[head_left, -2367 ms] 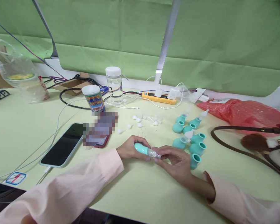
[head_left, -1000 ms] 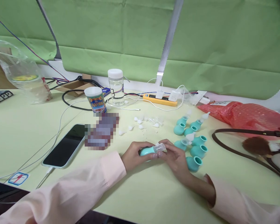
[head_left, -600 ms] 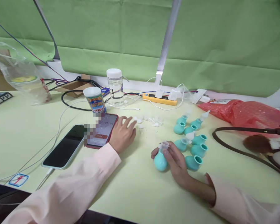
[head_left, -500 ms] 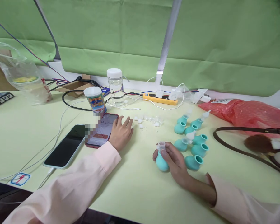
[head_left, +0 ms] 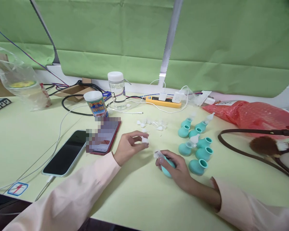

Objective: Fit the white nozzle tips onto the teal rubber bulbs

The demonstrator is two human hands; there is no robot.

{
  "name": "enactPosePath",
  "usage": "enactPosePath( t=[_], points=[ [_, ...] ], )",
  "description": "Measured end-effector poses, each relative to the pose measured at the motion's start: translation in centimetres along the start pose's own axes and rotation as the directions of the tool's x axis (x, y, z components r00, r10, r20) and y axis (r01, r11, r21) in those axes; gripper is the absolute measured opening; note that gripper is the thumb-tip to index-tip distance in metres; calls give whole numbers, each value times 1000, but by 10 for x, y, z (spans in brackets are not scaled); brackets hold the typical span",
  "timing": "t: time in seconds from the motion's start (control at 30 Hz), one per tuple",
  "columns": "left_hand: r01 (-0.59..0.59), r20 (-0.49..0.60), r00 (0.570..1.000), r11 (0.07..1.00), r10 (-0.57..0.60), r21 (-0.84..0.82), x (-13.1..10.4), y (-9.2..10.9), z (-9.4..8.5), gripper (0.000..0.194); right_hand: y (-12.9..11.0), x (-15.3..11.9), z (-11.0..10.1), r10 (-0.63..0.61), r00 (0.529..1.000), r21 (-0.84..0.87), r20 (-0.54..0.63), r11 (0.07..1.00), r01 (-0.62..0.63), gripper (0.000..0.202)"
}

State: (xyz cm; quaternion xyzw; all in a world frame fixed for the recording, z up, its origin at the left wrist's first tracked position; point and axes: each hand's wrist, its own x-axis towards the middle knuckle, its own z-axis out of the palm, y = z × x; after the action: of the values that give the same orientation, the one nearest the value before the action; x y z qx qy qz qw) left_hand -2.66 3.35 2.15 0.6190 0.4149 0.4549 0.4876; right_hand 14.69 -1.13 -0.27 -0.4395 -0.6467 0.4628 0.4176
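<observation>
Bulb (head_left: 168,168), teal and tilted, is clamped in the right hand (head_left: 179,167), its clear connector (head_left: 157,154) pointing up toward the left. Across a small gap, the left hand (head_left: 127,147) pinches a white nozzle (head_left: 144,140) between thumb and fingertips, above the pale worktop (head_left: 135,199). Just beyond that hand lie loose parts (head_left: 148,122), some white, some clear. Eight more teal bulbs (head_left: 204,154) stand or lean beside the right hand; three carry fitted pieces, the others show open mouths. Near the left forearm rest a red-cased phone (head_left: 107,141) and a dark-screened phone (head_left: 65,153). Behind stand a printed cup (head_left: 96,104) and a white-capped bottle (head_left: 117,91), with a yellow power strip (head_left: 156,101) farther right.
</observation>
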Motion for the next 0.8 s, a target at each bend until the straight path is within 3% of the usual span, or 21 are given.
enactPosePath(
  t=[0.1,0.3,0.67,0.8],
  points=[
    [194,148,977,927,-153,-321,-5,-1,5,19,0,1,0,-6,1000,-34,-11,999,5,22],
    [405,217,914,759,-343,-510,-2,-15,6,25,1,2,0,11,1000,-61,12,998,-10,22],
    [416,206,907,710,-368,-568,-3,-18,8,23,0,2,-1,0,1000,-117,24,993,3,21],
    [416,191,908,745,-374,-521,-4,-14,9,23,-1,3,0,4,1000,-117,25,993,-1,22]
  ],
)
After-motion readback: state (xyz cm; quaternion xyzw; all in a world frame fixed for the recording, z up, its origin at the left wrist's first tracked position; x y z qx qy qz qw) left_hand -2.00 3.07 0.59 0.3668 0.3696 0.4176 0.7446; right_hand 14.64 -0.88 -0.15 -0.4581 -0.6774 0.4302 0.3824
